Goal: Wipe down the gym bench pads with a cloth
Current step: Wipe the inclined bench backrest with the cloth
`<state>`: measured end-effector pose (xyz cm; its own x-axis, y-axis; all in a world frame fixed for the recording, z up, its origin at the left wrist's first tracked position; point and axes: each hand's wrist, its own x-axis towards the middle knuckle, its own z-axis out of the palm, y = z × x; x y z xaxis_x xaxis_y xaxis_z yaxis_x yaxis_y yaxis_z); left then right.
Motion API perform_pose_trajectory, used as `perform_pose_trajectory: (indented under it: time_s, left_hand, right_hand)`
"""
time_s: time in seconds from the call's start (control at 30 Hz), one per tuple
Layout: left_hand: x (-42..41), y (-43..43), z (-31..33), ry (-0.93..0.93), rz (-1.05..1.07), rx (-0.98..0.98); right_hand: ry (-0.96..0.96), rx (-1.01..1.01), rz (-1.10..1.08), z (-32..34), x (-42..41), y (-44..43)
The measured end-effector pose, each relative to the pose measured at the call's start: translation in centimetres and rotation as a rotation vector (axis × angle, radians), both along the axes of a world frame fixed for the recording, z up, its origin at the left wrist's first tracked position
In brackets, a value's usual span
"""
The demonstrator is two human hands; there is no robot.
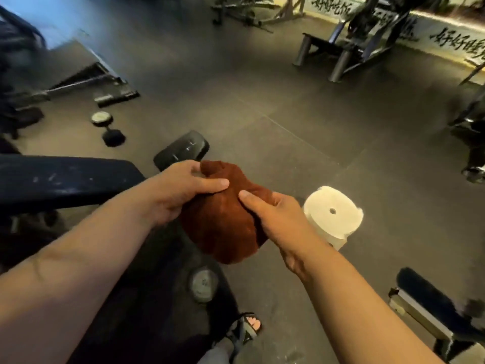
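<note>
1. The cloth (223, 219) hangs bunched between both hands, over the floor (288, 114); the left hand (181, 187) grips its far end; the right hand (273, 214) clasps its right side, thumb on top.
2. A dark bench pad (65, 177) lies left of the left hand; a white stool (333, 214) stands near right; a dumbbell (107, 128) lies far left.
3. The cloth is rust-brown, plush, wadded round.
</note>
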<state>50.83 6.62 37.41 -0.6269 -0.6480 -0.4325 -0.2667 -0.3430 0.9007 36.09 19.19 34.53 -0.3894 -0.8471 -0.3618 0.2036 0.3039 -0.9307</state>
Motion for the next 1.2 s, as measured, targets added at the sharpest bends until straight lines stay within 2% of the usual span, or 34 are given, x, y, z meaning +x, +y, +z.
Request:
perform_pose_trajectory:
  time_s: [0.2,0.3,0.43,0.63,0.7,0.8,0.9,0.97,1.1,1.2]
  left_hand:
    - [12.4,-2.5,1.6,-0.003,0.485,0.13]
    - [17.0,-4.9,1.5,-0.044,0.51,0.072]
    - [21.6,-8.9,0.6,-0.333,0.46,-0.173]
    - [24.4,-13.1,0.0,-0.48,0.657,-0.224]
    - [25.1,-13.1,-0.1,-0.456,0.738,-0.188]
    - [25.1,-13.5,0.1,-0.303,0.913,-0.147]
    - [23.4,-13.0,-0.1,-0.069,0.959,-0.057]
    - [22.7,-13.1,-0.1,0.008,0.962,-0.033]
    - [22.3,-14.1,0.7,-0.185,0.997,-0.27]
    - [22.7,-15.6,1.7,-0.158,1.082,-0.313]
  right_hand:
    - [-0.062,0.122,0.141,2.2,9.1,-6.0]
    - [-0.026,0.138,0.194,2.4,12.2,-9.2]
    - [0.074,0.109,0.308,2.4,15.2,-14.9]
    - [0.108,0.092,0.448,2.7,19.3,-22.9]
    - [0.166,0.092,0.541,3.4,20.2,-24.7]
    - [0.203,0.074,0.613,3.9,20.3,-26.8]
    - [0.226,0.049,0.66,4.1,19.2,-27.5]
    - [0.281,0.04,0.694,4.1,18.0,-27.7]
    - [0.318,-0.023,0.72,5.4,16.2,-29.1]
    - [0.388,-0.091,0.778,6.7,16.1,-31.5]
